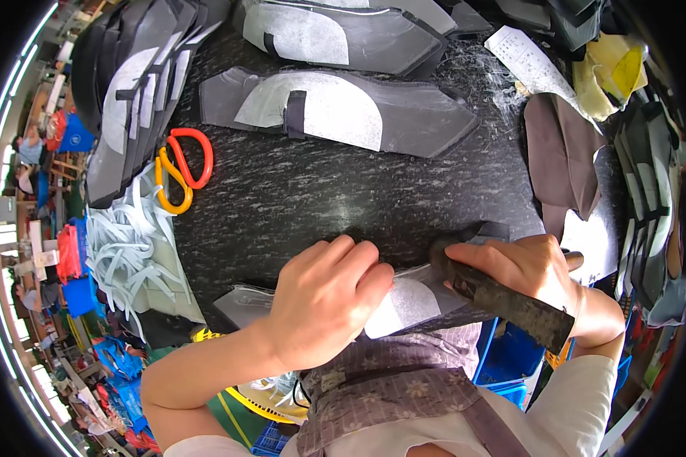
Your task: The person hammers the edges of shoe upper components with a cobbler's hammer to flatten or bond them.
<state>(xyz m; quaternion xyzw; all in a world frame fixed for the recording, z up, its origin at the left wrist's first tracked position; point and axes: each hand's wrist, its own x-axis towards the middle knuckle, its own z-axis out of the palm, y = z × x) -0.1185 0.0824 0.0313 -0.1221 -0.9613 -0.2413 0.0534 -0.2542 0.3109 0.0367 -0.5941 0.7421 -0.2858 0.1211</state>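
At the near edge of the table lies a dark grey shoe upper piece (415, 305) with a white patch. My left hand (324, 297) is over its middle, fingers curled and closed on its upper edge; the fingertips are partly hidden. My right hand (522, 266) grips a hammer with a long, worn dark metal head (514, 298). The tip of its wooden handle shows beyond the fist. The hammer head is over the right end of the piece; I cannot tell if they touch.
Another upper piece (404, 114) lies across the far middle. Stacked pieces (149, 99) and scissors with red and orange handles (177, 171) are on the left, above pale strips (129, 244). Brown pieces (560, 152) lie at right. Blue crates (507, 354) stand below the table edge.
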